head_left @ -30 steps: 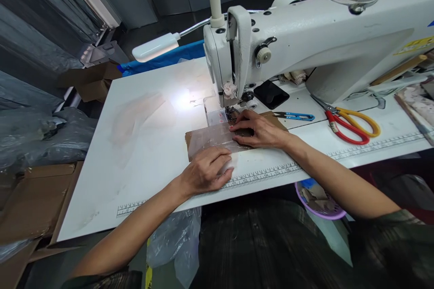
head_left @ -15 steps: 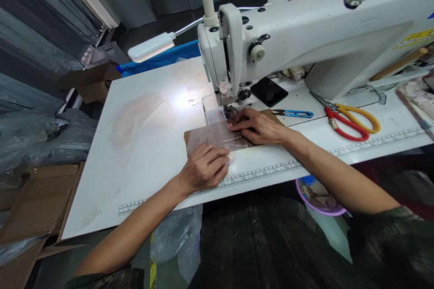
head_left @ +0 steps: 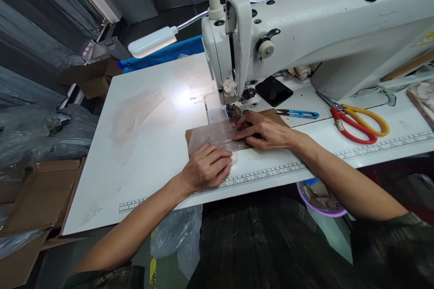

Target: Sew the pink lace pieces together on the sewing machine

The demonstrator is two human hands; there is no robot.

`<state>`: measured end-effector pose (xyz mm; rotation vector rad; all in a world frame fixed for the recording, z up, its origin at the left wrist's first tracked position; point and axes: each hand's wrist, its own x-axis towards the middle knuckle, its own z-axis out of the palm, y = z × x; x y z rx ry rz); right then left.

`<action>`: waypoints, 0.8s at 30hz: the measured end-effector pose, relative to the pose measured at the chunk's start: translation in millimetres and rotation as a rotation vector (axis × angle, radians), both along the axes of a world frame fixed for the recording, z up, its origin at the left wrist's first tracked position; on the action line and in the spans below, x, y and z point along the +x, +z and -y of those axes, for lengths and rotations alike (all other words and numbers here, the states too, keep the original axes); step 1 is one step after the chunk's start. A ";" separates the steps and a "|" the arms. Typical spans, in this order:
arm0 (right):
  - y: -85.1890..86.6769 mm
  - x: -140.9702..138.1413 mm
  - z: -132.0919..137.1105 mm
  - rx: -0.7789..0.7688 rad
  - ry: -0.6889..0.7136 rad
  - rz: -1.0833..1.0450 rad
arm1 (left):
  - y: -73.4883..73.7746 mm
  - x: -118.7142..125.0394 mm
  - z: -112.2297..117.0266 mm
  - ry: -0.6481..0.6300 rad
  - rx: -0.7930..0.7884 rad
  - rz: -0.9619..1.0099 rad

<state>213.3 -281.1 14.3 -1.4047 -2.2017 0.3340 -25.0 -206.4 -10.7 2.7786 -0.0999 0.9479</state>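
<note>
A sheer, translucent piece of fabric (head_left: 212, 134) lies over a brown board (head_left: 189, 139) in front of the presser foot (head_left: 231, 110) of the sewing machine (head_left: 251, 45). My left hand (head_left: 206, 168) is closed at the fabric's near edge, thumb and fingers pinching it. From the right, my right hand (head_left: 262, 131) rests on the fabric and board, index finger stretched out and the other fingers bent. Small red marks (head_left: 232, 125) show beside its fingertips. Part of the fabric is hidden under both hands.
Blue thread snips (head_left: 300, 114), a black phone (head_left: 274, 91) and scissors with red and yellow handles (head_left: 359, 122) lie to the right. A printed ruler (head_left: 264, 175) runs along the table's front edge. A lamp (head_left: 152, 41) hangs at left; a purple basket (head_left: 322, 210) stands below.
My right index fingertip has slid slightly toward me, away from the red mark. My left hand stays at the fabric's near edge. The camera view has shifted a little.
</note>
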 end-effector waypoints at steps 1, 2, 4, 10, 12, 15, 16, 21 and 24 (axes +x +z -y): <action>0.2 -0.2 0.4 0.002 0.014 0.016 | 0.6 -0.4 0.4 0.005 -0.007 -0.002; 0.4 -0.4 0.5 0.007 0.019 0.029 | 1.7 -1.0 0.4 0.006 -0.017 -0.002; 0.3 -0.6 0.7 0.014 0.017 0.040 | 5.1 -2.6 -1.4 -0.002 -0.054 0.006; -1.5 0.6 1.2 0.003 0.031 0.036 | 16.6 6.0 -27.4 0.108 -0.130 0.035; -1.6 0.3 1.5 0.004 0.024 0.027 | 16.4 15.6 -39.8 0.132 -0.084 0.005; -0.7 -1.1 2.0 -0.007 0.014 0.021 | 13.1 30.5 -54.3 0.102 0.022 -0.037; -0.5 -1.7 2.2 -0.010 0.010 0.025 | 12.0 34.5 -57.3 0.090 0.059 -0.062; -3.0 -3.6 1.7 0.014 -0.031 0.058 | 9.4 44.7 -63.5 0.132 0.235 -0.250; -7.0 -3.9 0.1 0.044 -0.078 0.071 | 8.6 46.3 -68.5 0.163 0.260 -0.288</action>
